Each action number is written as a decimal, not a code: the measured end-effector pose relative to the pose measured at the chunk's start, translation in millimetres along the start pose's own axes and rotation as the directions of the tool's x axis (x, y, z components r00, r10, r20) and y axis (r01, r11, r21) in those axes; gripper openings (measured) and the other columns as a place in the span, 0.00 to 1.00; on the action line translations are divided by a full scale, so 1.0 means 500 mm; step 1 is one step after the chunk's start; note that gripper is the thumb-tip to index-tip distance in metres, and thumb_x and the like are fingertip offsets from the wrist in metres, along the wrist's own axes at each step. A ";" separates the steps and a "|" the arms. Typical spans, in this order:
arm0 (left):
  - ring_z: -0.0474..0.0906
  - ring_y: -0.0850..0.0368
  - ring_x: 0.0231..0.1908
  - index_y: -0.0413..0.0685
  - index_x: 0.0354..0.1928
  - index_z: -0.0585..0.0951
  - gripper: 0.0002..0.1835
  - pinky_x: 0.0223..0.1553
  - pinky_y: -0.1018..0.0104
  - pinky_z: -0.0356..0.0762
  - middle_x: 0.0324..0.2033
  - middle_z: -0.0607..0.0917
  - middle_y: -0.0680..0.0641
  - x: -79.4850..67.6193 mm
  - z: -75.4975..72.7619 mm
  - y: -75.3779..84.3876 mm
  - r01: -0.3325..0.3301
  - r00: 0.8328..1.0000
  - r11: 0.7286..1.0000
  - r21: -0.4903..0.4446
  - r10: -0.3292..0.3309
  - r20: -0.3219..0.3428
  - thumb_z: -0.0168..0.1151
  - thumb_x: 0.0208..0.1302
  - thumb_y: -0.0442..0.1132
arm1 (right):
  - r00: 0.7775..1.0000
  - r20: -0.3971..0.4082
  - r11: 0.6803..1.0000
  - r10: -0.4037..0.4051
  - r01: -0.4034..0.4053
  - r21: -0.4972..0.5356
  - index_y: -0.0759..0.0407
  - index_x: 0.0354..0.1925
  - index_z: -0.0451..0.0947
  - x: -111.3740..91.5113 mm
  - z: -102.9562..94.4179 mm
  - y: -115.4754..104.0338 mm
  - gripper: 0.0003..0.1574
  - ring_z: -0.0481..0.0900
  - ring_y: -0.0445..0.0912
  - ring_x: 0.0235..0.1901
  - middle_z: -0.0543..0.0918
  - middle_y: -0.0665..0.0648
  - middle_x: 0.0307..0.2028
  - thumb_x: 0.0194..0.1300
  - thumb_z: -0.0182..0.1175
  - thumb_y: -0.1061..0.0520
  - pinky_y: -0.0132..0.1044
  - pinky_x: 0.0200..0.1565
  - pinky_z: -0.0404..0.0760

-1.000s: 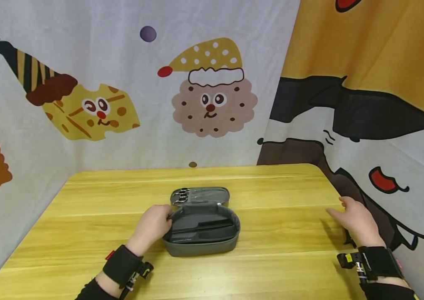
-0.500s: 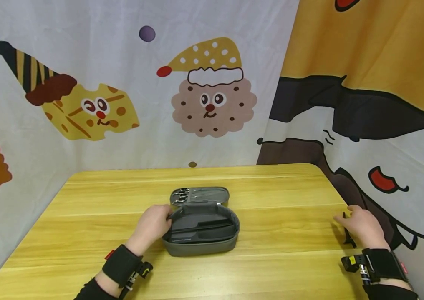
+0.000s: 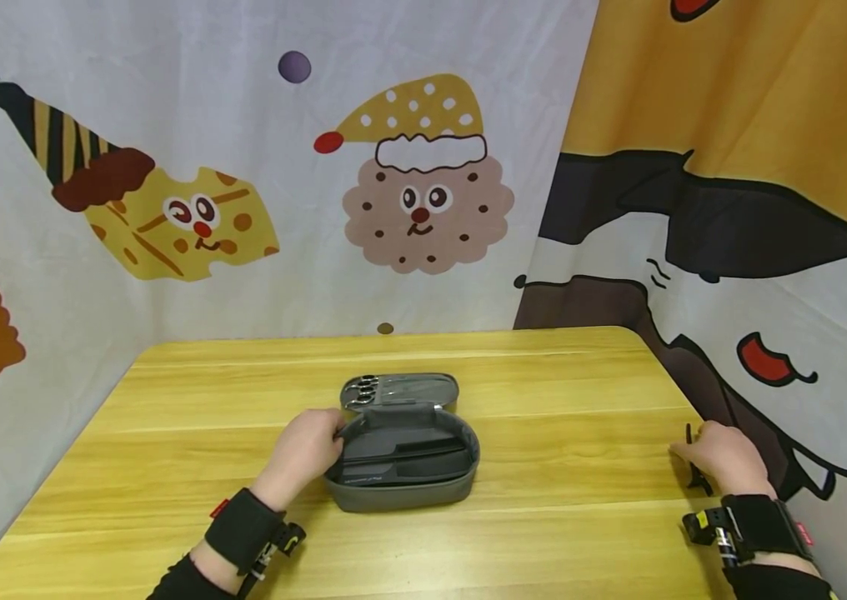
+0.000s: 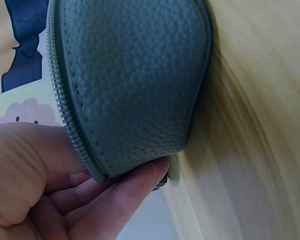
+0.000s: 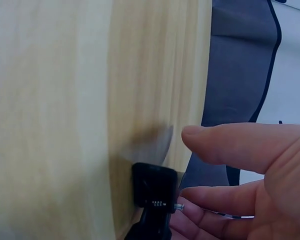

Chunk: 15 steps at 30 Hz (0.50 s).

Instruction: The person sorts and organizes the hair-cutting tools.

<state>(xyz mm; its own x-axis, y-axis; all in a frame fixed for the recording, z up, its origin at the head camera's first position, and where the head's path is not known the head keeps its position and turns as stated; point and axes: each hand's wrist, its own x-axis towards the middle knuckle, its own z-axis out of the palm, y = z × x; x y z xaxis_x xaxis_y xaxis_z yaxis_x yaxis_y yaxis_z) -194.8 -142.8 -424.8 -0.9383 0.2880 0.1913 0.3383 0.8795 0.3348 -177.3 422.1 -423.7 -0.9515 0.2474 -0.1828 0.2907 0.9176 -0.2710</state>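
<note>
Head view: grey case [image 3: 401, 498] sits mid-worktop [image 3: 558, 467], lid [image 3: 446, 387] folded back, shiny metal loops [image 3: 365, 391] inside it. Left hand [image 3: 306, 454] pinches the case's left rim. Right hand [image 3: 724, 457], thumb and fingers apart, is at a black tool [image 5: 155, 185] near the worktop's right edge; can't tell if touching. Case probably light, semi-stiff, not slippery; hold by rim. Tool likely small, stiff; take mid-body. Pebbled leather-like skin, toothed zip [image 4: 67, 120], rounded ends; tool shows spring [image 5: 159, 203], metal pin [image 5: 179, 206].
</note>
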 end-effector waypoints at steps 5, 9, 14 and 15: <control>0.69 0.60 0.21 0.46 0.23 0.79 0.09 0.24 0.62 0.71 0.19 0.77 0.53 0.003 0.001 0.000 0.003 1.000 1.000 0.006 -0.003 0.005 0.70 0.53 0.27 | 1.000 -0.010 1.000 -0.012 0.012 0.005 0.61 0.18 0.66 0.004 0.006 0.005 0.23 0.68 0.50 0.20 0.66 0.55 0.18 0.60 0.63 0.51 0.39 0.24 0.64; 0.69 0.60 0.21 0.45 0.23 0.80 0.09 0.25 0.62 0.72 0.19 0.77 0.53 0.004 0.000 0.001 0.006 1.000 1.000 0.006 -0.006 0.007 0.70 0.52 0.27 | 1.000 0.003 1.000 0.004 -0.004 0.004 0.63 0.19 0.68 0.010 0.006 0.007 0.22 0.70 0.50 0.21 0.68 0.56 0.19 0.60 0.63 0.52 0.39 0.24 0.66; 0.70 0.60 0.21 0.44 0.24 0.80 0.08 0.24 0.62 0.72 0.20 0.77 0.53 0.003 0.000 -0.001 0.005 1.000 1.000 0.006 -0.005 0.010 0.69 0.53 0.27 | 0.999 0.025 0.999 0.029 -0.030 0.024 0.68 0.23 0.71 0.015 0.005 0.005 0.20 0.72 0.51 0.22 0.70 0.58 0.20 0.60 0.64 0.54 0.41 0.25 0.69; 0.69 0.60 0.21 0.44 0.24 0.80 0.08 0.25 0.62 0.72 0.20 0.77 0.52 0.003 -0.001 0.000 0.006 1.000 1.000 0.005 -0.006 0.012 0.69 0.53 0.27 | 0.999 0.025 0.999 0.031 -0.032 0.029 0.68 0.24 0.72 0.016 0.005 0.005 0.20 0.72 0.51 0.22 0.70 0.58 0.20 0.60 0.64 0.54 0.41 0.25 0.69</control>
<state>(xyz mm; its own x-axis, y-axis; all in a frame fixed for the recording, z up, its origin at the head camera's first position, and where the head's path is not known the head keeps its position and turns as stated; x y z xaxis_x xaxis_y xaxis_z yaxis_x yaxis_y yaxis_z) -196.3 -142.7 -424.3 -0.9412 0.2870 0.1781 0.3320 0.8831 0.3316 -184.1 425.7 -428.2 -0.9392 0.2678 -0.2148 0.3234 0.9001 -0.2920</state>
